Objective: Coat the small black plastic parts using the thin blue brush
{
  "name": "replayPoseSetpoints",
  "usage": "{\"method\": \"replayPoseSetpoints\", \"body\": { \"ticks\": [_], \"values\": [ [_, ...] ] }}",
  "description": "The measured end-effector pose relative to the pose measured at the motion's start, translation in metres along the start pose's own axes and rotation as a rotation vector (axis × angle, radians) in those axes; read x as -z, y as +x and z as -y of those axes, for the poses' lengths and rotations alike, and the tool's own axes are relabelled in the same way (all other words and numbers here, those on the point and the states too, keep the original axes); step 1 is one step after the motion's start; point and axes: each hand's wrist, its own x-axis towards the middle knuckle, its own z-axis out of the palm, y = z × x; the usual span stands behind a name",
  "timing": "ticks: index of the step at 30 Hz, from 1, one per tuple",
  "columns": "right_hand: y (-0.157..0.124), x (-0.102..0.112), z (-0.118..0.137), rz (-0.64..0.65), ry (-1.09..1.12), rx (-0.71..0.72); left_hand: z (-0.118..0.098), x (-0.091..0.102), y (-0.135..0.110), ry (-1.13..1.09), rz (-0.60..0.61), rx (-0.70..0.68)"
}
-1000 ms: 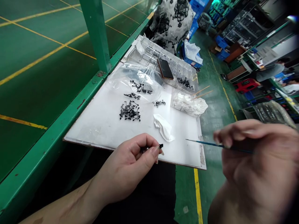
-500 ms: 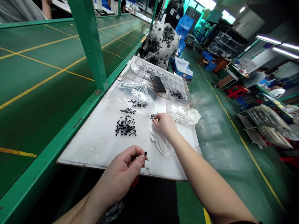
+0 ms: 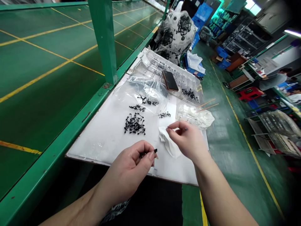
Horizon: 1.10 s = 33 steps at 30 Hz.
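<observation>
Closed at the fingertips, the grip of the left hand point(image 3: 133, 171) pinches a small black part point(image 3: 155, 151) between thumb and forefinger, so that only the tip of it shows past the nails. This hand is at the near edge of the white desk point(image 3: 94, 141). To its right, the grip of the right hand point(image 3: 189, 139) has thumb and forefinger drawn together above a crumpled white cloth point(image 3: 171, 146); I cannot tell what, if anything, lies between the fingertips, though a small blue spot shows by the knuckles.

Just beyond the cloth lies a loose group of tiny parts point(image 3: 164, 115). To the left of that, a dense pile of black branched pieces point(image 3: 134, 124) rests on the desk, with a smaller cluster point(image 3: 137, 108) behind it, near a clear plastic bag point(image 3: 124, 89).

Farther back stands a clear compartment tray point(image 3: 150, 59). A dark phone point(image 3: 170, 80) lies on top of it, and black bits point(image 3: 190, 94) fill its near right corner. In front of that corner, two thin wooden sticks point(image 3: 208, 103) lean out of white crumpled material point(image 3: 195, 116).
</observation>
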Motion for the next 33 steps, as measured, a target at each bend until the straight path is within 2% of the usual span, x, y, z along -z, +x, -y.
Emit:
{"method": "replayPoseSetpoints", "body": {
  "ticks": [2, 5, 7, 9, 15, 18, 20, 24, 26, 30, 33],
  "values": [
    [-0.035, 0.015, 0.013, 0.037, 0.241, 0.006, 0.0, -0.004, -0.004, -0.01, 0.011, -0.027],
    [-0.077, 0.03, 0.028, 0.062, 0.419, 0.163, -0.001, -0.012, -0.01, 0.047, 0.043, -0.038],
    [-0.094, 0.034, 0.034, 0.097, 0.486, 0.227, -0.002, -0.016, -0.014, 0.091, 0.052, -0.058],
    [-0.102, 0.034, 0.036, 0.116, 0.541, 0.218, -0.004, -0.021, -0.018, 0.127, 0.048, -0.085],
    [-0.11, 0.03, 0.037, 0.134, 0.639, 0.182, -0.004, -0.03, -0.031, 0.168, 0.061, -0.133],
    [-0.111, 0.029, 0.039, 0.15, 0.65, 0.171, -0.002, -0.03, -0.034, 0.189, 0.045, -0.2],
    [-0.111, 0.029, 0.039, 0.159, 0.657, 0.161, -0.002, -0.029, -0.035, 0.261, 0.033, -0.266],
    [-0.108, 0.033, 0.039, 0.245, 0.618, -0.009, -0.005, -0.025, -0.034, 0.462, 0.029, -0.458],
    [-0.106, 0.036, 0.039, 0.283, 0.552, -0.042, -0.005, -0.022, -0.033, 0.547, 0.022, -0.537],
    [-0.106, 0.037, 0.04, 0.212, 0.437, 0.08, -0.001, -0.02, -0.028, 0.653, -0.039, -0.618],
    [-0.109, 0.033, 0.041, 0.143, 0.44, 0.181, 0.0, -0.018, -0.025, 0.65, -0.064, -0.642]
  ]
}}
